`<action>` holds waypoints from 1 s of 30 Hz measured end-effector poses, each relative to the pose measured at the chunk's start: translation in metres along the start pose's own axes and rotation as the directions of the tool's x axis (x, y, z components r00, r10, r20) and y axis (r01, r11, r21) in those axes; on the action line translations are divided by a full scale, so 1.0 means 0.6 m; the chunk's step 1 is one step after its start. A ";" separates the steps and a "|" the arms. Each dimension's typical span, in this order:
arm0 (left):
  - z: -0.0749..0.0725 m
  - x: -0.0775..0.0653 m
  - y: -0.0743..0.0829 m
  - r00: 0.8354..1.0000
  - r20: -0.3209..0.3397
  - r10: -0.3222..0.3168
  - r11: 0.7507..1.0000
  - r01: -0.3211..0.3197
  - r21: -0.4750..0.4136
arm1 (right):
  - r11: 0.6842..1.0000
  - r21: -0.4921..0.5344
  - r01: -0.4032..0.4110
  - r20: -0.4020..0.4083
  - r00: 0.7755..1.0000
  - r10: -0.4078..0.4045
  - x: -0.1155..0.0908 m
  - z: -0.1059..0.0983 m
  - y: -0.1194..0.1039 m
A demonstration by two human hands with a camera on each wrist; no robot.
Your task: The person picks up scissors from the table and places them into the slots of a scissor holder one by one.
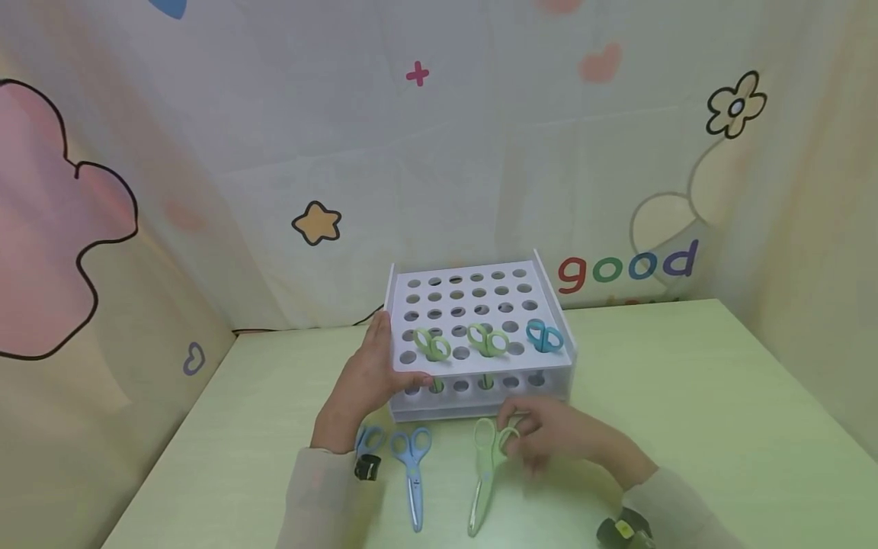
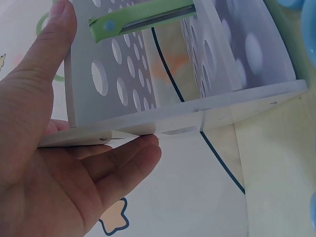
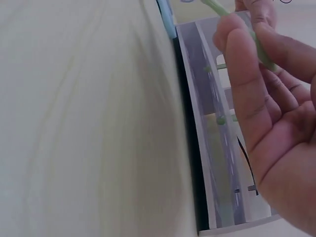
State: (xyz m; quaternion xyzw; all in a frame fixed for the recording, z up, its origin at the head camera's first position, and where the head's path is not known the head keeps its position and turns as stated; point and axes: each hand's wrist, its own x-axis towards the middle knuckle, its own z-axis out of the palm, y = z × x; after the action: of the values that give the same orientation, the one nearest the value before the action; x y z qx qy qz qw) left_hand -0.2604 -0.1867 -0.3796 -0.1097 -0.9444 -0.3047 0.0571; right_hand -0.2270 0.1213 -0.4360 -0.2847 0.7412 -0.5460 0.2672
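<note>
A white rack [image 1: 449, 366] with rows of round holes stands at the back of the table. My left hand [image 1: 363, 381] grips its left side, the thumb over the front edge and the fingers along the outside of the side panel. In front of the rack, my right hand [image 1: 559, 435] pinches one handle loop of light green scissors [image 1: 484, 476] between thumb and fingers; the blades point toward me. Two green scissors [image 1: 439, 349] [image 1: 495, 345] and teal scissors [image 1: 546, 339] stand handles up in the rack's front holes.
Blue scissors [image 1: 414, 473] lie on the pale green table [image 1: 658, 381], left of the green ones. Another blue pair [image 1: 373, 437] is partly hidden by my left wrist. A printed curtain [image 1: 466, 175] hangs behind the rack, with a dark cord [image 1: 257, 331] along the table's back edge.
</note>
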 end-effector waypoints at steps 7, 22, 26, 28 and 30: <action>0.002 0.000 -0.002 1.000 -0.012 0.011 1.000 -0.011 -0.012 | 0.998 0.048 0.048 -0.087 0.995 -0.044 -0.004 -0.006 -0.010; 0.001 0.001 0.002 1.000 -0.003 -0.004 1.000 0.004 0.011 | 0.980 0.049 0.195 -0.239 0.955 -0.178 -0.036 -0.025 -0.085; 0.000 0.000 0.003 1.000 -0.002 -0.009 1.000 0.009 0.017 | 0.978 0.013 0.208 -0.292 0.936 -0.195 -0.044 -0.036 -0.102; -0.001 -0.001 0.004 1.000 0.000 -0.016 1.000 0.016 0.022 | 0.975 -0.016 0.221 -0.319 0.923 -0.214 -0.048 -0.043 -0.108; -0.001 -0.001 0.005 1.000 0.001 -0.018 1.000 0.018 0.021 | 0.971 -0.038 0.235 -0.342 0.910 -0.234 -0.052 -0.050 -0.114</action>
State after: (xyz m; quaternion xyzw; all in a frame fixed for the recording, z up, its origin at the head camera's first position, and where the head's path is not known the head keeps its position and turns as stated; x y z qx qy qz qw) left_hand -0.2589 -0.1850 -0.3774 -0.1007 -0.9485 -0.2953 0.0548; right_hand -0.2174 0.1466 -0.3597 -0.2711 0.7360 -0.6167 0.0666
